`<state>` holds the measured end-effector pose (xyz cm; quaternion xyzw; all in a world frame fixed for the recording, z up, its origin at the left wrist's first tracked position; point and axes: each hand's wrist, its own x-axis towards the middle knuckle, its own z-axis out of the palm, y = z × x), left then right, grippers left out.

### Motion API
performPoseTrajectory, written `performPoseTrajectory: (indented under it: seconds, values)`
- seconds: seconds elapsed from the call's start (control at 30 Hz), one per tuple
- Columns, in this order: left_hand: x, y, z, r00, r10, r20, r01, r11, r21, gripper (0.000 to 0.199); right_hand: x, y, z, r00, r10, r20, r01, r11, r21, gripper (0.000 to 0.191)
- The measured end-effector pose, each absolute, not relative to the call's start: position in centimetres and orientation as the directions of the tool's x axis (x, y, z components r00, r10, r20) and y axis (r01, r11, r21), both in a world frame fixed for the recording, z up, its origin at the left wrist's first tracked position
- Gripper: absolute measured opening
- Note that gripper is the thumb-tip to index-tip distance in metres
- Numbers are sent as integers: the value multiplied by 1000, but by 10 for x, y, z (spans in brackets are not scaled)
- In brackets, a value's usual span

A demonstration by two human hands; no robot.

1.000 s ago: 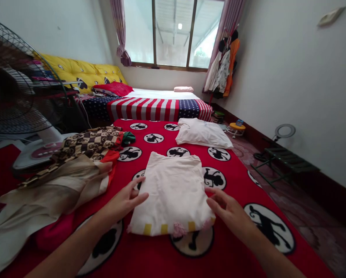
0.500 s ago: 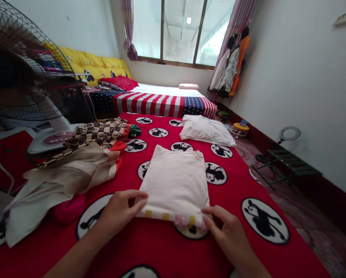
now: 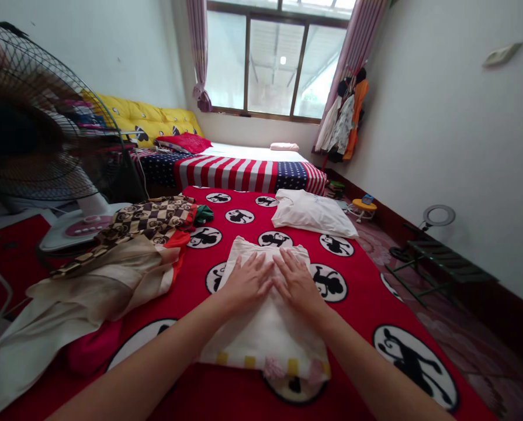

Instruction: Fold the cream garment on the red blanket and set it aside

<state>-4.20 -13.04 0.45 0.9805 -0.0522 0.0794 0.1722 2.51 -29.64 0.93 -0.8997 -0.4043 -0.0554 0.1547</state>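
White and folded, with yellow patches and pink tufts along its near edge, the garment [image 3: 263,336] lies before me on the red blanket [image 3: 226,397]. My left hand [image 3: 246,285] and right hand [image 3: 298,287] rest flat on its far half, fingers slightly spread, thumbs close together. Beyond lies a white shirt [image 3: 316,214].

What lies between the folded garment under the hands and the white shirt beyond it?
In the head view, red blanket with a round monkey patch lies between the folded garment and the shirt.
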Motion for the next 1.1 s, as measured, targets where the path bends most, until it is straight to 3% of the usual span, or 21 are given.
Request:
performPoseTrajectory:
  seconds: [0.2,0.5,0.67,0.73,0.8,0.9,1.0,1.1]
  values:
    - [-14,-103,-26,969,99,228,31,-958,285,77,61,-295,-22,798,583,149,602,-780,-173,69]
    - [-5,-89,-28,951,263,164,197,-921,335,87,62,-296,-28,893,429,136,447,-881,-156,86]
    - [-13,-85,-19,849,488,201,428,-860,279,82,58,-289,-18,913,396,97,405,-908,-105,90]
    - [-18,-91,-12,832,450,324,384,-889,249,69,53,-281,-11,909,404,101,411,-909,-68,86]
    - [-20,-98,-8,883,236,405,160,-964,214,56,49,-273,-7,867,485,119,494,-867,-62,75]
    - [-21,-100,-13,950,-20,310,-98,-967,236,50,51,-268,-11,783,612,112,622,-775,-113,65]
    - [-19,-91,-25,977,66,203,5,-957,289,62,61,-273,-21,793,600,108,610,-780,-140,71]
    - [-19,-79,-32,963,185,196,112,-936,333,66,74,-284,-25,858,504,99,513,-847,-136,76]
